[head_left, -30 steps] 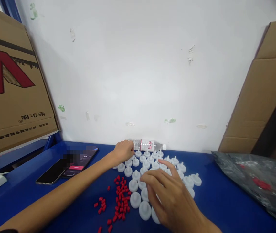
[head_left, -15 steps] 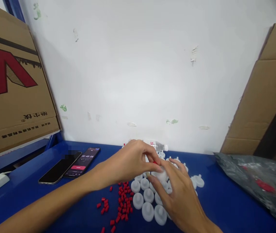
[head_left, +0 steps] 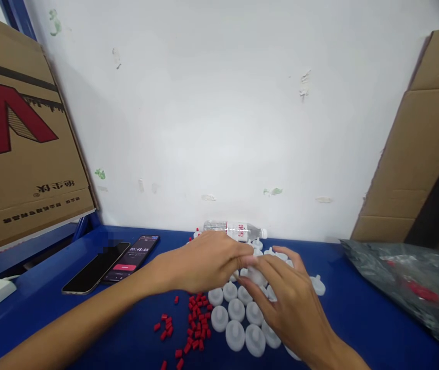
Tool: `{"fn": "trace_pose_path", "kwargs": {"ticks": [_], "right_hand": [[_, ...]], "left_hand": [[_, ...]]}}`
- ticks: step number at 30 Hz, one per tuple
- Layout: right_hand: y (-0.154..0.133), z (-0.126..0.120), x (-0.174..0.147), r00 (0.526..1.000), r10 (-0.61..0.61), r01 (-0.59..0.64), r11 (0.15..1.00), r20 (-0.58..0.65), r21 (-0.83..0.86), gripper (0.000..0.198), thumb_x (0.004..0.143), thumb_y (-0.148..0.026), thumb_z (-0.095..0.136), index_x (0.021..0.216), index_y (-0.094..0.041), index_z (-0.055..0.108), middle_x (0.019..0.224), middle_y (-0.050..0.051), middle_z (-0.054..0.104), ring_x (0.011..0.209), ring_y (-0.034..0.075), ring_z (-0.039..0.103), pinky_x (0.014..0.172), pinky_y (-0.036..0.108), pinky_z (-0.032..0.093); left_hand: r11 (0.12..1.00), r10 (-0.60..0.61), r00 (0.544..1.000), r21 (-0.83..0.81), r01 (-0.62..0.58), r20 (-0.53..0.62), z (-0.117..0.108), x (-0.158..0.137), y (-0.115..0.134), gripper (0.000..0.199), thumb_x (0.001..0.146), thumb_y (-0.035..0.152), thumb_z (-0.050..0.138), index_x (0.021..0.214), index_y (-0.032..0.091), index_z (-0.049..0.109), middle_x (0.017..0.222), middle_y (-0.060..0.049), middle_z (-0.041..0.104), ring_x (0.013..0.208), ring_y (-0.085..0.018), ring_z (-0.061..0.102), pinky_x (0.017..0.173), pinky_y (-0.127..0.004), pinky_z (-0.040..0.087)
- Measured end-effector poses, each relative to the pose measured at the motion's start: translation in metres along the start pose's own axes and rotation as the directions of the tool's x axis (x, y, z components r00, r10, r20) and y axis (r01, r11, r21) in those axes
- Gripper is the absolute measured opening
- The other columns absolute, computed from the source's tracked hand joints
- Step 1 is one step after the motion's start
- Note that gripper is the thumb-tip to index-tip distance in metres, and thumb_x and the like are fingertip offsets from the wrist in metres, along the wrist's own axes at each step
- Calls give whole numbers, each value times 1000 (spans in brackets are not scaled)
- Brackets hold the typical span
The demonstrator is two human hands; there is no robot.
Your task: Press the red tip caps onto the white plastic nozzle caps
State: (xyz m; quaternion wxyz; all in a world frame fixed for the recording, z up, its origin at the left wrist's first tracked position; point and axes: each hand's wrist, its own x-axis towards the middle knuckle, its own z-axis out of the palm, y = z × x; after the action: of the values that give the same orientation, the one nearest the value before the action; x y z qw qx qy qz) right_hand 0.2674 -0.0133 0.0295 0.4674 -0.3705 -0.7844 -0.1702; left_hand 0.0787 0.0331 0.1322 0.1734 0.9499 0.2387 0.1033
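My left hand (head_left: 212, 262) reaches in from the left, its thumb and forefinger pinched together at the fingertips of my right hand (head_left: 287, 290). The small red cap seen in this pinch a moment earlier is hidden by the fingers. My right hand is closed on a white disc with a stem (head_left: 257, 276), partly covered by its fingers. Below and around both hands stand several like white discs (head_left: 235, 335), stems up. Left of them lies a loose scatter of small red caps (head_left: 196, 321).
A clear plastic bottle (head_left: 235, 230) lies along the white wall (head_left: 219, 113). Two phones (head_left: 96, 268) rest at the left, one showing a timer. Cardboard stands on both sides (head_left: 50, 164). A grey plastic bag (head_left: 408, 288) with red contents lies on the blue table (head_left: 127, 329) at right.
My left hand has lowered and flattened over the fingertips of my right hand, so the red cap is now covered. The bottle behind shows more fully.
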Motion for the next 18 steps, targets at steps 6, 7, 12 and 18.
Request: {"fn": "trace_pose_path", "kwargs": {"ticks": [6, 7, 12, 18], "right_hand": [[16, -8, 2, 1000, 11, -13, 998, -29, -63, 10, 101, -25, 64, 110, -21, 62, 98, 1, 74, 87, 16, 71, 106, 44, 36], [18, -8, 2, 1000, 21, -22, 997, -22, -69, 10, 101, -25, 63, 110, -21, 62, 98, 1, 74, 87, 17, 71, 105, 44, 36], [14, -3, 0, 999, -5, 6, 999, 34, -51, 7, 102, -22, 59, 109, -22, 62, 98, 1, 74, 86, 17, 70, 108, 46, 34], [4, 4, -5, 996, -36, 38, 999, 86, -21, 15, 103, -20, 57, 118, -21, 60, 100, 1, 74, 87, 17, 70, 109, 45, 34]], "left_hand": [[961, -148, 976, -210, 180, 162, -26, -10, -25, 45, 104, 45, 45, 67, 21, 35, 62, 5, 31, 54, -11, 27, 52, -28, 26], [969, -217, 955, -71, 235, 201, -27, -13, -31, 42, 101, 43, 50, 67, 21, 40, 62, 5, 38, 54, -12, 32, 52, -28, 26], [838, -541, 755, 307, 451, 370, -16, -15, -52, 12, 80, 32, 74, 81, 23, 67, 74, 1, 66, 63, -17, 56, 52, -26, 33], [833, -551, 711, 340, 437, 437, -8, -6, -53, 25, 76, 39, 80, 96, 25, 74, 78, 0, 70, 66, -19, 63, 49, -25, 37]]}}
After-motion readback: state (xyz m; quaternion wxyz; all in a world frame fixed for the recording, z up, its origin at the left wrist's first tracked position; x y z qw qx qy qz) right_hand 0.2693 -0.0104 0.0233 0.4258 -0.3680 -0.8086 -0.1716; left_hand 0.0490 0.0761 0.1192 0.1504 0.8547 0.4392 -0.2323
